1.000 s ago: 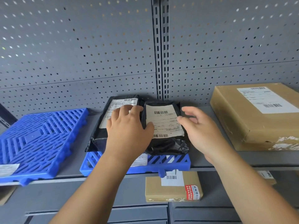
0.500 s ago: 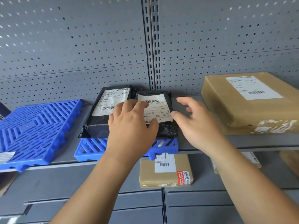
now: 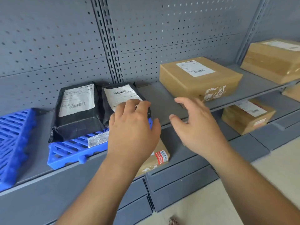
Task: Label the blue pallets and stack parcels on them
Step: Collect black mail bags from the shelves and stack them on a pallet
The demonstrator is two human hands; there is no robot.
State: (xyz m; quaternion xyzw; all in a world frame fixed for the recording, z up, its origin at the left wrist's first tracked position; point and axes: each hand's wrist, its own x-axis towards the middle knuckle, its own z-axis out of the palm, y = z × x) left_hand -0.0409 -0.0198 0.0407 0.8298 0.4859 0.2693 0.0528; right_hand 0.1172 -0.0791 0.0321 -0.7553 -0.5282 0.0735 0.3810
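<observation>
Blue pallet (image 3: pixel 68 149) carries two black parcels (image 3: pixel 78 109); hands empty.

Bare shelf (image 3: pixel 155 101) is being left open between both hands; beyond the right hand (image 3: pixel 197 125), passage is being blocked by a cardboard box (image 3: pixel 199 78).

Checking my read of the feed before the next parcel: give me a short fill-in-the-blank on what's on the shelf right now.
1. The labelled blue pallet carries ____ black parcels.
2. The left hand rests on the ____ of those two parcels.
3. The right hand is open and holds ____.
4. The cardboard box behind the right hand sits on the ____, not on a pallet.

Missing words: two; right; nothing; shelf
</observation>
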